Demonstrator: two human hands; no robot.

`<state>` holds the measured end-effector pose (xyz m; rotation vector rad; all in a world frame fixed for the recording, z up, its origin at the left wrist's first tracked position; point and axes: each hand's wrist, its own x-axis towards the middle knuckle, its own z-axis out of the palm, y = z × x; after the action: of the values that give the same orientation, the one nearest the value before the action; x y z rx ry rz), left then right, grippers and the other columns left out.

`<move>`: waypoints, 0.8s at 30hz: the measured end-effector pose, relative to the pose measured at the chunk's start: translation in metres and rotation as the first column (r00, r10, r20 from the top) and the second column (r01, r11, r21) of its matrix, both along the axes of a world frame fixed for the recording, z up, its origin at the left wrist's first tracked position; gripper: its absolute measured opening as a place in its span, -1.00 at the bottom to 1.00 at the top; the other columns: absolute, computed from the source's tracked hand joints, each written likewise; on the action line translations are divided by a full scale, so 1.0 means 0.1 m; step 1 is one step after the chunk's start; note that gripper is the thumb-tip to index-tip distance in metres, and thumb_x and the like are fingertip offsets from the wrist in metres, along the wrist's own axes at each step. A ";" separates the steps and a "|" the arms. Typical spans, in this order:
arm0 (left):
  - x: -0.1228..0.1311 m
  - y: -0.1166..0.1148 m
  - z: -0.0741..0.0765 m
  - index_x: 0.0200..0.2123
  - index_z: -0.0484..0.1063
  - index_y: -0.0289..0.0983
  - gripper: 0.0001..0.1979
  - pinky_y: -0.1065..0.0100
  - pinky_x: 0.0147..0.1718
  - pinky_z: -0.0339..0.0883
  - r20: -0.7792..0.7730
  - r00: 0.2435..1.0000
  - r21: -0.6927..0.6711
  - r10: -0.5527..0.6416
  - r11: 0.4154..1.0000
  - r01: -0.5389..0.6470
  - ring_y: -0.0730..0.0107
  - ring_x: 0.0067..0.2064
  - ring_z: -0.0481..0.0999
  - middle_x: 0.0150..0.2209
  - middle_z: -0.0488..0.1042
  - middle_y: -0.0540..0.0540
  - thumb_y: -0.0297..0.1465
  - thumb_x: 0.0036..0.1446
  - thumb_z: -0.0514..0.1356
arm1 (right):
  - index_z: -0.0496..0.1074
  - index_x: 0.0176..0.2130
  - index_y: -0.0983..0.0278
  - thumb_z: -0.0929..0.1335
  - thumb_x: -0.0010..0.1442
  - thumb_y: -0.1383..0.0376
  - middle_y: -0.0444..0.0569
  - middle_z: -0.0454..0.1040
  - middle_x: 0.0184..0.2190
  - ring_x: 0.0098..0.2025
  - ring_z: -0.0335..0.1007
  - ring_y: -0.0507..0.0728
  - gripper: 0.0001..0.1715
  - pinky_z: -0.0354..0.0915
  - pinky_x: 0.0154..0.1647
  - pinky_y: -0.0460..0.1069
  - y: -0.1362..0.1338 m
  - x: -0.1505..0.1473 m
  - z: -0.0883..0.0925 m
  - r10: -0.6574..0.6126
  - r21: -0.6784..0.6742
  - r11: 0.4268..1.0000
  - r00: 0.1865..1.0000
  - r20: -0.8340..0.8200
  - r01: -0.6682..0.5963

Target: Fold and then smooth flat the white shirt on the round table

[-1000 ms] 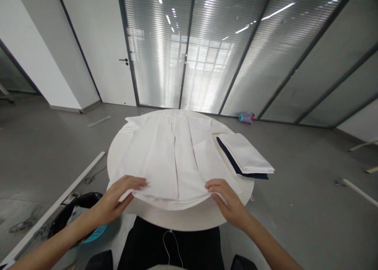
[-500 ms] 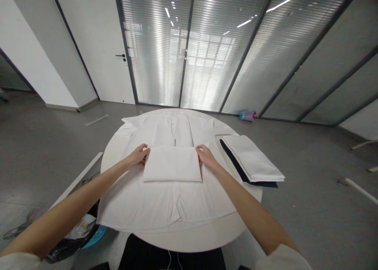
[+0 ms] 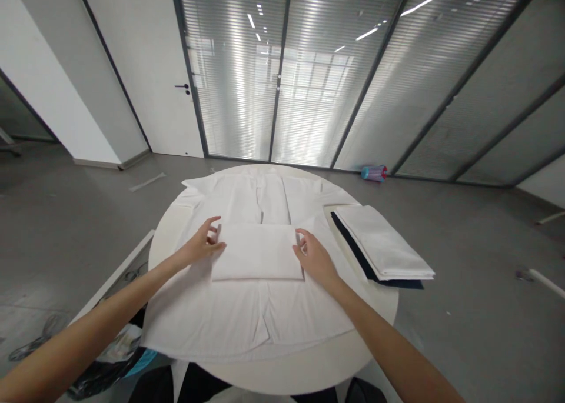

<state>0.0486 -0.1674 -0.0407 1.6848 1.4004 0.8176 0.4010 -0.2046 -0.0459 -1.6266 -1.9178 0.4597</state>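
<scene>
A flat white rectangle, which looks like folded cloth, lies on a white shirt spread out over the round table. Beside its left edge is my left hand, thumb at the edge and fingers apart. My right hand is at the opposite edge, its thumb near the upper right corner and its fingers loosely curved apart. Both hands look open; whether the fingertips still touch the rectangle I cannot tell.
On the table's right side sits a stack of folded white cloth over dark cloth, overhanging the edge. A bin with a black bag stands on the floor at lower left. A blue and pink object lies by the glass wall.
Both hands have loosened from the sides of the white rectangle, fingers opening. The rectangle stays on the shirt. The whole view has shifted slightly.
</scene>
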 end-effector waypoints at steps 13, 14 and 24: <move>0.56 -0.03 -0.44 0.44 -0.02 -0.26 -0.28 -0.18 0.34 -0.15 -0.713 0.691 0.411 -0.119 0.728 0.548 -0.12 0.45 -0.09 0.44 -0.04 -0.35 -0.03 0.36 -0.01 | 0.09 0.41 0.33 0.08 0.39 -0.16 0.22 -0.04 0.43 0.48 -0.21 0.34 -0.13 -0.13 0.43 0.32 0.10 -0.54 -0.18 0.223 0.043 0.963 0.875 0.430 -0.266; 0.54 -0.04 -0.46 0.45 -0.04 -0.26 -0.27 -0.18 0.34 -0.16 -0.715 0.689 0.411 -0.119 0.726 0.552 -0.13 0.45 -0.10 0.44 -0.06 -0.35 -0.03 0.36 -0.01 | 0.08 0.41 0.34 0.08 0.39 -0.16 0.24 -0.05 0.43 0.48 -0.23 0.34 -0.13 -0.14 0.43 0.32 0.08 -0.51 -0.21 0.223 0.045 0.962 0.875 0.430 -0.268; 0.38 1.41 0.16 -0.22 0.52 -0.26 -0.64 0.33 -0.31 0.44 0.249 0.959 -0.157 0.133 0.983 -0.096 0.22 -0.27 0.57 -0.17 0.54 -0.16 -0.26 -0.09 0.46 | 0.53 -0.07 0.27 0.38 0.25 0.25 0.10 0.54 -0.03 -0.07 0.52 0.18 -0.74 0.39 0.09 0.15 1.24 -0.31 0.16 0.101 -0.005 0.995 0.982 -0.162 -0.103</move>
<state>0.0870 -0.0268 -0.0248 1.3440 1.3495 0.9420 0.3697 -0.0806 -0.0300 -1.4574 -1.8853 0.6275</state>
